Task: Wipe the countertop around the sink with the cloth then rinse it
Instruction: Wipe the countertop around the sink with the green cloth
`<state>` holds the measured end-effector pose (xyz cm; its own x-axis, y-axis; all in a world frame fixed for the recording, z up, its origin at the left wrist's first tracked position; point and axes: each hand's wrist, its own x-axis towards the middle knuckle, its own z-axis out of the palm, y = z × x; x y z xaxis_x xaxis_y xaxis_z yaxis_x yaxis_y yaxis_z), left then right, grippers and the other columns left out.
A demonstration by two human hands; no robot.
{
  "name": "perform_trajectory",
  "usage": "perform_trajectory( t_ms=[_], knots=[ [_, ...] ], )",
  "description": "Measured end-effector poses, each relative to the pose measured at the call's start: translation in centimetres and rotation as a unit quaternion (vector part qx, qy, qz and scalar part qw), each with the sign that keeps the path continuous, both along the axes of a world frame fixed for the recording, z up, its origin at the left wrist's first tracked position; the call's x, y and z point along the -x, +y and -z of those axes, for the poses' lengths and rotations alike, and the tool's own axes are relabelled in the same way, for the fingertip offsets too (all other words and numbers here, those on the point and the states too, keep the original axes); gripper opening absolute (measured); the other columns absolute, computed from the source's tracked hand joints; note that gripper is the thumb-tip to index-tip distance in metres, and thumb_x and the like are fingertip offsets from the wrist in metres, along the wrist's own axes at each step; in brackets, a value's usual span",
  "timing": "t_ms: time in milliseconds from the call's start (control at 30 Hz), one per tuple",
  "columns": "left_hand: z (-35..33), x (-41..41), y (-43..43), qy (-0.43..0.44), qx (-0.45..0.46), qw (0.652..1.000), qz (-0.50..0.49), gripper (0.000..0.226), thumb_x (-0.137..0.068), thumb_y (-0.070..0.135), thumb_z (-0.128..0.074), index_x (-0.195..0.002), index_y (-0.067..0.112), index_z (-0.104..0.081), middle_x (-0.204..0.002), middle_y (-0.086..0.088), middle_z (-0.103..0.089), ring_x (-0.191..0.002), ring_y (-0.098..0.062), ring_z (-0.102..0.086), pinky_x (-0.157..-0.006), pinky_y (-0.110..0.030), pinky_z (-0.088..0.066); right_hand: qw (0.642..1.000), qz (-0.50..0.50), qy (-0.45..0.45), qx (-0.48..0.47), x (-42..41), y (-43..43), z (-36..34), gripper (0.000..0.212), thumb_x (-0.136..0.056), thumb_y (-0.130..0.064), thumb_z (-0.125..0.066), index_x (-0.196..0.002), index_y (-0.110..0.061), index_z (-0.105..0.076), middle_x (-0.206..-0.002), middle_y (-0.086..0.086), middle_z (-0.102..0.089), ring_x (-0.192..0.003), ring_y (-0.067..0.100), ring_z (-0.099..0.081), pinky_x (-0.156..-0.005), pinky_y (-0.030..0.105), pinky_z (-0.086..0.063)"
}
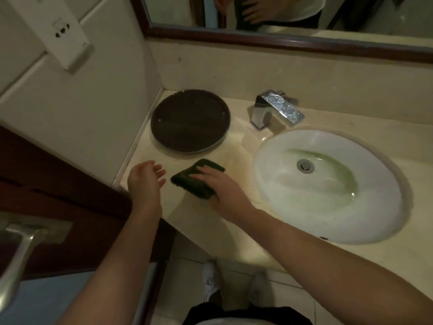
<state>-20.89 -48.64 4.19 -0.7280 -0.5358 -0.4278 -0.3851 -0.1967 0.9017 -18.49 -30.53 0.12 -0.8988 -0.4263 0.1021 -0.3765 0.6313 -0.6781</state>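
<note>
Step in hand: wiping. The right hand lies palm-down on the dark green cloth, its fingers spread flat across the cloth's upper face, pressing it down without gripping it. The cloth rests on the tabletop left of the sink, between the basin rim and the front left corner, just in front of the round dark tray. The left hand hovers beside the cloth, apart from it, fingers loosely opened and holding nothing.

Progress, as judged: only the left side of the basin is being addressed; the strip behind the faucet and the area to the right remain to be covered. The yellowish patch between cloth and sink may be staining or a wet film; the dim light does not settle which.

Next move calls for: sustained downward pressure with sweeping strokes toward the basin rim, working around the tray. Rinsing under the faucet follows.
</note>
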Motion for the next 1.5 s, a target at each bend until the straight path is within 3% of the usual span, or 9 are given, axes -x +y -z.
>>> perform_trajectory(
  t_ms=[133,333,400,500,700,967,1067,1233,1500],
  knots=[
    [3.2,-2.7,-1.0,0.073,0.258,0.954,0.132,0.026,-0.095,0.010,-0.048,-0.117,0.016,-0.059,-0.118,0.000,-0.062,-0.112,-0.014,-0.057,-0.094,-0.027,-0.044,0.945,-0.190,-0.035,-0.262,-0.7,-0.7,3.9,0.061,-0.089,-0.018,-0.051,-0.146,-0.031,-0.037,-0.161,0.004,-0.019,-0.150,0.025,-0.005,-0.120,0.045,-0.005],
    [10.5,-1.3,-0.1,0.073,0.553,0.589,0.585,0.061,-0.099,0.037,-0.037,-0.154,0.015,-0.019,-0.163,-0.005,-0.014,-0.150,-0.025,-0.006,-0.121,-0.044,-0.012,0.977,0.093,-0.003,-0.192,-1.9,4.4,6.7,0.057,-0.093,-0.018,-0.049,-0.147,-0.005,-0.035,-0.153,0.014,-0.035,-0.145,0.032,-0.026,-0.119,0.040,-0.017],
    [11.6,-1.3,0.2,0.068,0.588,0.551,0.588,0.066,-0.098,0.047,-0.021,-0.155,0.015,-0.012,-0.164,-0.005,-0.007,-0.150,-0.025,-0.003,-0.122,-0.045,-0.009,0.967,0.085,-0.018,-0.240,-2.1,5.6,7.9,0.061,-0.097,-0.030,-0.037,-0.150,-0.004,-0.025,-0.158,0.014,-0.024,-0.147,0.031,-0.018,-0.119,0.045,-0.021],
    [12.5,-1.9,-0.7,0.031,0.610,0.600,0.516,0.067,-0.096,0.043,-0.017,-0.155,0.012,-0.012,-0.163,-0.007,-0.010,-0.150,-0.026,-0.007,-0.122,-0.045,-0.009,0.959,0.057,-0.017,-0.277,-2.4,6.5,8.8,0.063,-0.100,-0.038,-0.022,-0.154,-0.008,-0.010,-0.161,0.007,-0.006,-0.150,0.023,-0.003,-0.121,0.038,-0.007],
    [12.5,-4.0,2.8,-0.150,0.585,0.731,0.318,0.072,-0.094,0.041,-0.016,-0.153,0.002,-0.006,-0.162,-0.016,-0.010,-0.149,-0.031,-0.007,-0.121,-0.046,-0.007,0.961,0.069,0.001,-0.267,-2.2,6.4,8.8,0.062,-0.098,-0.033,-0.020,-0.150,0.002,-0.024,-0.157,0.017,-0.025,-0.147,0.029,-0.020,-0.120,0.041,-0.019],
    [12.5,-7.4,12.8,-0.042,0.566,0.710,0.416,0.069,-0.094,0.040,-0.013,-0.154,0.007,-0.005,-0.163,-0.014,-0.007,-0.150,-0.029,-0.005,-0.121,-0.045,-0.007,0.974,0.113,0.027,-0.195,-2.2,7.3,9.2,0.063,-0.089,-0.008,-0.055,-0.145,0.006,-0.030,-0.154,0.020,-0.030,-0.145,0.025,-0.018,-0.120,0.037,-0.018],
    [12.2,-5.9,7.8,-0.032,0.501,0.770,0.393,0.065,-0.095,0.027,-0.028,-0.154,0.010,-0.005,-0.163,-0.008,-0.010,-0.150,-0.023,-0.009,-0.122,-0.040,-0.009,0.967,0.156,0.019,-0.202,-3.4,8.8,9.0,0.052,-0.092,-0.009,-0.047,-0.142,0.007,-0.039,-0.148,0.023,-0.040,-0.141,0.035,-0.031,-0.115,0.044,-0.029],
    [12.9,-4.4,3.2,0.024,0.594,0.612,0.522,0.070,-0.091,0.036,-0.026,-0.151,0.002,-0.017,-0.160,-0.016,-0.015,-0.148,-0.034,-0.016,-0.119,-0.045,-0.011,0.968,0.115,0.008,-0.223,-6.2,10.8,9.4,0.055,-0.098,-0.032,-0.031,-0.147,-0.009,-0.038,-0.154,0.012,-0.034,-0.143,0.028,-0.031,-0.116,0.039,-0.028],
    [12.7,5.3,10.1,0.004,0.606,0.622,0.496,0.069,-0.095,0.037,-0.017,-0.152,0.000,-0.008,-0.162,-0.017,-0.007,-0.150,-0.029,-0.002,-0.122,-0.042,-0.003,0.967,0.137,-0.006,-0.215,-5.8,10.6,9.4,0.055,-0.098,-0.032,-0.032,-0.149,-0.011,-0.034,-0.155,0.003,-0.033,-0.141,0.017,-0.034,-0.113,0.035,-0.030]
  ],
)
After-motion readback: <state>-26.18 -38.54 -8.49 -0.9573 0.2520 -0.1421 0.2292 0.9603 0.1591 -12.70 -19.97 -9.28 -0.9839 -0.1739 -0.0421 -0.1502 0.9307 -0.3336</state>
